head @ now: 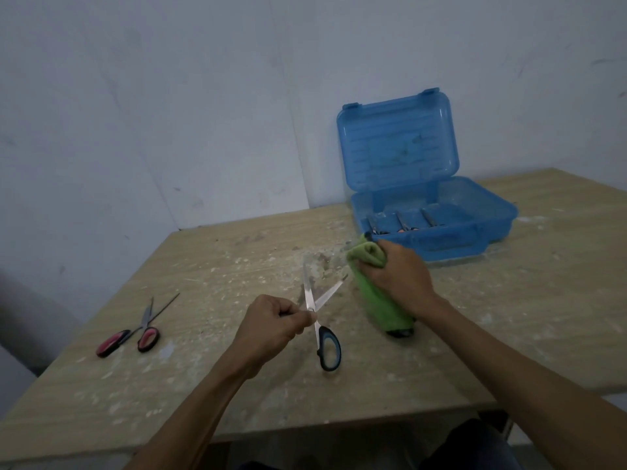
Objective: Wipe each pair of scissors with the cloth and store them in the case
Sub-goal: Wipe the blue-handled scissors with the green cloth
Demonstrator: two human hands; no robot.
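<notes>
Wiping step: left hand gripping opened blue scissors, right hand clutching cloth; next, likely cloth along blades.

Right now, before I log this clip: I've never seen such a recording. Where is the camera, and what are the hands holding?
No machine here: these are a person's bare hands, filmed by one camera on their head, looking down at a table. The left hand holds blue-handled scissors, blades apart. The right hand grips a green cloth. Pink-handled scissors lie on the left. The open blue case at the back holds more scissors.
</notes>
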